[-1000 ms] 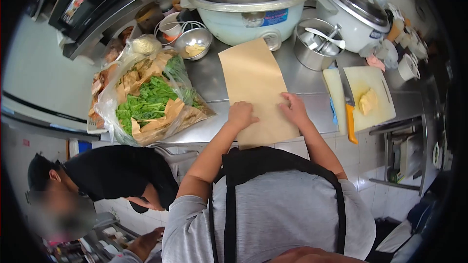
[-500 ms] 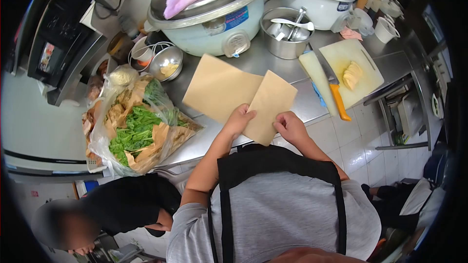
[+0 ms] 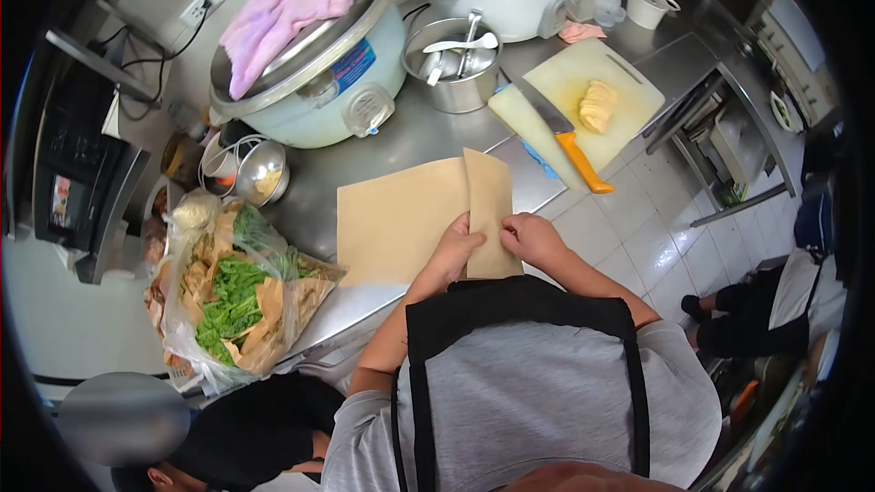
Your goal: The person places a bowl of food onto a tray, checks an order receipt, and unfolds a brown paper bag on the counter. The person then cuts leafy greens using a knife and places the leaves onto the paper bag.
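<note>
The steel counter (image 3: 447, 141) in here runs along the wall; I see on it a large rice cooker (image 3: 314, 114), a smaller white cooker (image 3: 497, 9), a metal pot (image 3: 465, 96), a steel bowl (image 3: 255, 162), an open plastic bag of greens (image 3: 303, 305) and a cutting board (image 3: 631, 82) overhanging its edge.

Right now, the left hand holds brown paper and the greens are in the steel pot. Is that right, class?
Not quite: the greens are in the plastic bag, not the steel pot, as the head view shows. The left hand does hold brown paper.
</note>
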Demonstrator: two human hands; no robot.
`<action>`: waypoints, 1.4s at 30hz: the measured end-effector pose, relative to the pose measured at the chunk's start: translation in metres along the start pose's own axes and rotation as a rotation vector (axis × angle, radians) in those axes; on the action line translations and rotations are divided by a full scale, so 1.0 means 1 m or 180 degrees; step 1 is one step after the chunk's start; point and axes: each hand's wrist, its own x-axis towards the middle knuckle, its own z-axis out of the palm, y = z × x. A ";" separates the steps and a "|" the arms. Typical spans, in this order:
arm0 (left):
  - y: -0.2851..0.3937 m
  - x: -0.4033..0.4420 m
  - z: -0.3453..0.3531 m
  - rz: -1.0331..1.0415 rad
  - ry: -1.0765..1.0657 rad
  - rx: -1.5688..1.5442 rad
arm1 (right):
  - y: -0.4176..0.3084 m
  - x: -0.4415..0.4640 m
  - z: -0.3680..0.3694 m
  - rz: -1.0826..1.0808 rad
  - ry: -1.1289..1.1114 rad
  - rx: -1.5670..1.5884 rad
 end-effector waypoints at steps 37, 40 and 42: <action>-0.019 -0.013 -0.007 -0.0195 -0.1797 0.2482 | -0.060 -0.090 0.084 0.1701 0.2115 -0.0148; -0.017 -0.012 -0.004 -0.0116 -0.1865 0.2634 | -0.057 -0.091 0.088 0.1945 0.2336 -0.0087; -0.010 -0.016 0.001 -0.0089 -0.1882 0.2955 | -0.060 -0.094 0.088 0.1972 0.2433 0.0019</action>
